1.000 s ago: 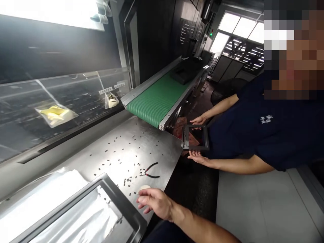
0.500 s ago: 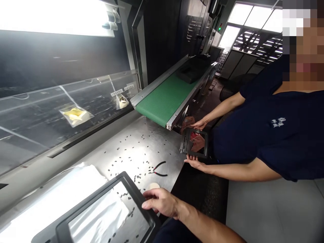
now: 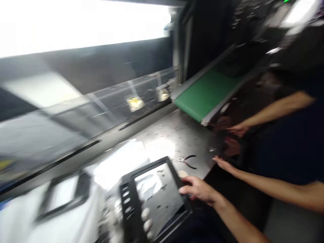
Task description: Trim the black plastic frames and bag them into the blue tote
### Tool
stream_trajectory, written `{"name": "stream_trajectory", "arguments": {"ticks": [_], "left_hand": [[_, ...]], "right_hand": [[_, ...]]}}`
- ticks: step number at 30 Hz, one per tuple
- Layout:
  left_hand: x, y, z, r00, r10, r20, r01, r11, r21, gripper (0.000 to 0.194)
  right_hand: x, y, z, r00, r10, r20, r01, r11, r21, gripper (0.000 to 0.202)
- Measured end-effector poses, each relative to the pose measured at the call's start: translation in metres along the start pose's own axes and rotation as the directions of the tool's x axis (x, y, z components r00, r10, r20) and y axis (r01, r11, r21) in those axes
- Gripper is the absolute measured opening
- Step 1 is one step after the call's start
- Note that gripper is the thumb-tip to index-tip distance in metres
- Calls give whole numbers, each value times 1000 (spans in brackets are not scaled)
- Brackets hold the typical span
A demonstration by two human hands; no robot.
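A black plastic frame [image 3: 174, 165] with a large rectangular window and several small slots along one side is tilted up in front of me. My right hand [image 3: 199, 190] pinches its right edge, thumb on top. My left hand [image 3: 146, 219] seems to wear a pale glove. Its fingertips show through the window, wrapped round the left bar of the frame; the rest is blurred and partly hidden. Past the frame, black-handled pliers [image 3: 189, 162] lie on the metal table [image 3: 174, 118] among many small dark bits.
A second black frame [image 3: 84, 189] lies on white sheeting at left. A green conveyor belt [image 3: 207, 94] ends over the table's far side. At right a co-worker's hands [image 3: 225, 165] hold a dark frame. Small bags [image 3: 135, 104] hang on a clear panel.
My view has swung left, so the scene shifts right and blurs. The second frame and my left fingertips have come into view. My right hand keeps its grip.
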State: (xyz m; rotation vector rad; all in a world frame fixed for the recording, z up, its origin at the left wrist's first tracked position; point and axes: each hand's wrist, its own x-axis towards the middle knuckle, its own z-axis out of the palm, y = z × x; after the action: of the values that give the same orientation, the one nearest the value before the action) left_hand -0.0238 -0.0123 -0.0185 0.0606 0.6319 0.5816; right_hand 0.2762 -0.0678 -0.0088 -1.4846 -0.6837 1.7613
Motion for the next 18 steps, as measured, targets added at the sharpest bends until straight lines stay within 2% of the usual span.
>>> {"name": "stream_trajectory", "arguments": {"ticks": [2, 3, 6, 10, 13, 18], "left_hand": [[-8, -8, -16, 983, -29, 179, 48, 994, -101, 64], [-9, -10, -24, 966, -46, 254, 86, 985, -150, 69], [-8, -11, -45, 972, 26, 233, 14, 985, -170, 90], [-17, -14, -68, 963, 92, 252, -46, 982, -181, 108], [-32, -15, -83, 951, 127, 281, -75, 979, -189, 108], [-64, -4, -104, 955, 215, 202, -168, 959, -227, 104]], "right_hand": [[-6, 5, 3, 1000, 11, 14, -11, 999, -39, 62], [-5, 8, 4, 998, 51, -39, -54, 996, -74, 64], [7, 15, 10, 985, 163, -56, -169, 979, -116, 68], [22, 21, 32, 967, 241, -76, -252, 948, -193, 69], [32, 25, 56, 970, 230, -78, -242, 945, -222, 65], [51, 25, 98, 964, 264, 31, -245, 930, -275, 54]]}}
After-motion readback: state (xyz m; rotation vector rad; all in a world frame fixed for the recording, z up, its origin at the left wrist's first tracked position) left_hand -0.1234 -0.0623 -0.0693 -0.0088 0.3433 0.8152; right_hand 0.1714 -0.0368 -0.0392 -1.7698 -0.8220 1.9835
